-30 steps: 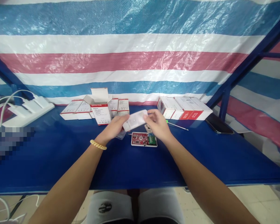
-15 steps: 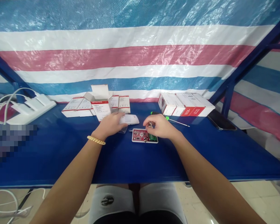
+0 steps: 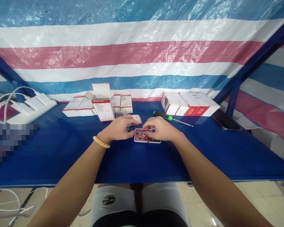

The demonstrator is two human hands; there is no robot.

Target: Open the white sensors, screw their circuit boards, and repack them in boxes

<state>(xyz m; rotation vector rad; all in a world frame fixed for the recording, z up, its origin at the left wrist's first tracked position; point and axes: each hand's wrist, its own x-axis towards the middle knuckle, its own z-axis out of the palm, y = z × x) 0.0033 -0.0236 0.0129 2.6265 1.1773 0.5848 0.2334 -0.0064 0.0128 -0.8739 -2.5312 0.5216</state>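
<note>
Open circuit case (image 3: 139, 136) is lying at 12 o'clock on counter (image 3: 142, 164) | left hand (image 3: 123, 127) is parting thumb and fingers at its 9-o'clock end | right hand (image 3: 162, 127) is obscuring its 3-o'clock half, grip unclear

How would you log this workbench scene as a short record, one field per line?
Left hand: thumb at the left edge of the white case
Right hand: fingers over the circuit board
Board: red, inside the case
White cover: partly behind left hand
Screwdriver: green-and-black handle, behind right hand
Open carton: upright, printed DETECTOR
</note>
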